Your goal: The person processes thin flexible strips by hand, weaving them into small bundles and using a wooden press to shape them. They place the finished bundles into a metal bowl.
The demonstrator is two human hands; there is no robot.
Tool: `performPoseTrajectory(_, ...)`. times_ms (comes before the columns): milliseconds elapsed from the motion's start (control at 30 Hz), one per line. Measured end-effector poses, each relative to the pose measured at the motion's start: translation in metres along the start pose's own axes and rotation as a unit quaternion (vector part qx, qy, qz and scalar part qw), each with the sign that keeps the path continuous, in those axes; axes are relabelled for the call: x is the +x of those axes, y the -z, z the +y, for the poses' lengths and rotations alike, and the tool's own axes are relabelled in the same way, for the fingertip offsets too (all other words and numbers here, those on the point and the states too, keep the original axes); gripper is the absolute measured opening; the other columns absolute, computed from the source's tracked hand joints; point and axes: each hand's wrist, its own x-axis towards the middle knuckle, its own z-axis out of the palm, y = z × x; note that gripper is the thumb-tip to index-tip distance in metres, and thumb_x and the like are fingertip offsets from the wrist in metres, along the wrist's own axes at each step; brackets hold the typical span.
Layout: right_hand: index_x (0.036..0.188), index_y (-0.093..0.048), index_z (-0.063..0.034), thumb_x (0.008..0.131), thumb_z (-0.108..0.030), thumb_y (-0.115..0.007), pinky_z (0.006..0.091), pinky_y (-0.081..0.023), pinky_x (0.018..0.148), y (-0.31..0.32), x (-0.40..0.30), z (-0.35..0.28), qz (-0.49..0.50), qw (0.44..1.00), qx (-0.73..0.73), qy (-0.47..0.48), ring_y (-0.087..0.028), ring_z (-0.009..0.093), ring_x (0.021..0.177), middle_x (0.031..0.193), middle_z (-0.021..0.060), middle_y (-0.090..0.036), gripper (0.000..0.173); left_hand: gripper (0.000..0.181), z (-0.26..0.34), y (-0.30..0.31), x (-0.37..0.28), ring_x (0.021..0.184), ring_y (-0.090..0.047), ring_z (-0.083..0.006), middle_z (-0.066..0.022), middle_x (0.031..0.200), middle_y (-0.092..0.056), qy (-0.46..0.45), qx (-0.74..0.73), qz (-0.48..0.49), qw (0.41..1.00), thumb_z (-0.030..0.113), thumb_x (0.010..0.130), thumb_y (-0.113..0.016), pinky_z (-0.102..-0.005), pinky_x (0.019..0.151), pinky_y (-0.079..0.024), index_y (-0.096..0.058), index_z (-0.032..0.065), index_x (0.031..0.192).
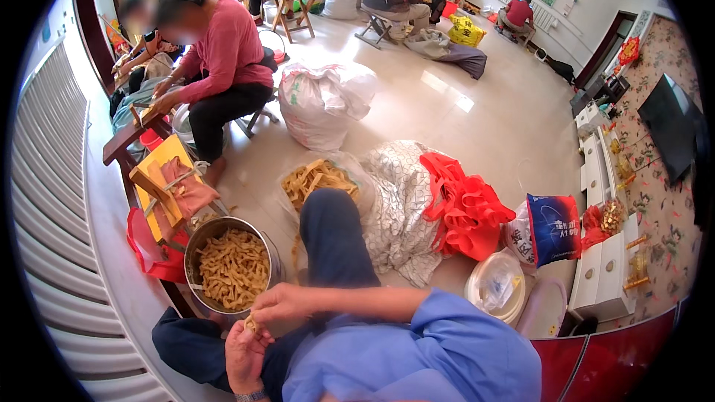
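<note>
My left hand [246, 349], with a metal watch on its wrist, pinches a small tan strip [251, 324] that looks folded or knotted. From the other side, the fingertips of my right hand [282, 304] grip the same piece. Both hands are over my lap, close to the rim of a metal pot [275, 259]. Many short, twisted tan pieces [233, 268] fill the pot. Beyond my raised knee, a clear plastic bag [363, 192] holds longer, flat tan strips [318, 178]. My fingers hide part of the held piece.
Left of the pot stand a yellow board [159, 164] with a wooden bar and a red plastic item [148, 240]. A patterned cloth [396, 206], red fabric bag [466, 206] and white bucket [497, 285] lie to the right. Several people [237, 50] sit working beyond, near a white sack [315, 103].
</note>
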Motion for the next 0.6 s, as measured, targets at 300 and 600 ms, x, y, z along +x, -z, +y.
performPoseTrajectory(300,0.100,-0.064,-0.0080,0.103,-0.038,-0.054,0.0232,-0.043,0.060,0.001,-0.007,0.002,-0.011,0.979,0.132,-0.155,-0.051,0.007,0.068,0.074,-0.0039,-0.051,0.032,0.015,-0.020,-0.004,-0.002,0.069,-0.049,-0.0047,0.0005,0.085,-0.055,-0.076,0.287,0.154,0.942,0.015,0.098,-0.067,-0.0189,0.060,-0.040,-0.055,0.0058,0.101)
performPoseTrajectory(600,0.109,-0.059,-0.0045,0.107,-0.033,-0.046,0.0350,-0.048,0.080,-0.003,-0.010,0.002,-0.035,0.993,-0.112,-0.012,-0.058,0.019,0.087,0.093,0.0103,-0.060,0.032,0.022,-0.010,-0.032,-0.012,0.063,-0.048,-0.0069,0.0007,0.070,-0.053,-0.071,0.394,0.213,0.891,0.021,0.103,-0.054,-0.0233,0.057,-0.040,-0.059,0.0042,0.090)
